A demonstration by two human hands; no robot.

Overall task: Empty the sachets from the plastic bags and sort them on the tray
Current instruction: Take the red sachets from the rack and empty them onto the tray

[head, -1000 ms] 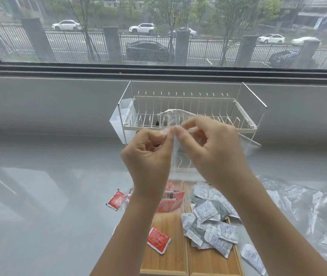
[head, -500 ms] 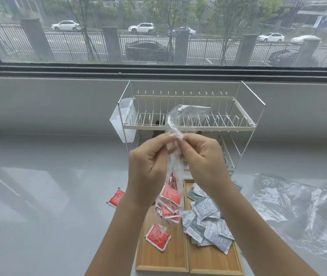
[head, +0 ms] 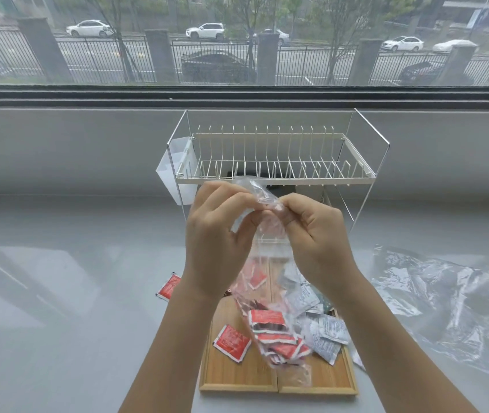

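My left hand (head: 216, 234) and my right hand (head: 315, 236) both pinch the bunched top of a clear plastic bag (head: 270, 251), which hangs between them above the wooden tray (head: 276, 383). Red sachets (head: 270, 320) fill the bag's lower part. The tray has two compartments. One loose red sachet (head: 232, 342) lies in the left compartment. A pile of white and grey sachets (head: 323, 335) lies in the right compartment. Another red sachet (head: 169, 287) lies on the counter, left of the tray.
A white wire dish rack (head: 279, 162) with a white plastic cup holder (head: 174, 174) stands behind my hands, against the wall under the window. Crumpled clear plastic bags (head: 452, 299) are spread over the grey counter at the right.
The bag has come down and the red sachets have slid toward its bottom. My hands have dropped a little and still pinch its top.
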